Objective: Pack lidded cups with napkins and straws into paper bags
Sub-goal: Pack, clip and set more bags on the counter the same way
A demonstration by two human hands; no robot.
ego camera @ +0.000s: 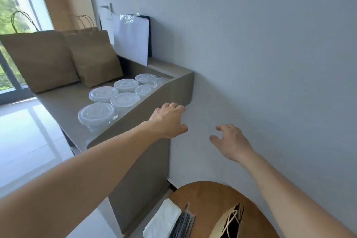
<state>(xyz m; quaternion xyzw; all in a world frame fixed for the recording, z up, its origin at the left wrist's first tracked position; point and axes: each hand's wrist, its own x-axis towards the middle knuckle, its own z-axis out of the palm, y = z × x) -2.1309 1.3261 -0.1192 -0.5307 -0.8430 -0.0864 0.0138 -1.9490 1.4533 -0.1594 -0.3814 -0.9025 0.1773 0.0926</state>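
Several clear lidded cups [96,115] stand in rows on a grey counter [63,102]. Behind them, two brown paper bags [40,58] with twine handles stand upright. My left hand [167,120] hovers at the counter's right edge, fingers loosely curled, holding nothing. My right hand [230,142] is in the air before the wall, fingers spread and empty. At the bottom, a round wooden table [210,197] carries a stack of white napkins [164,220], dark wrapped straws [184,222] and an open paper bag [230,222].
A white sheet and a dark board [131,38] lean against the wall at the counter's far end. A grey wall fills the right side. A window and pale floor lie to the left.
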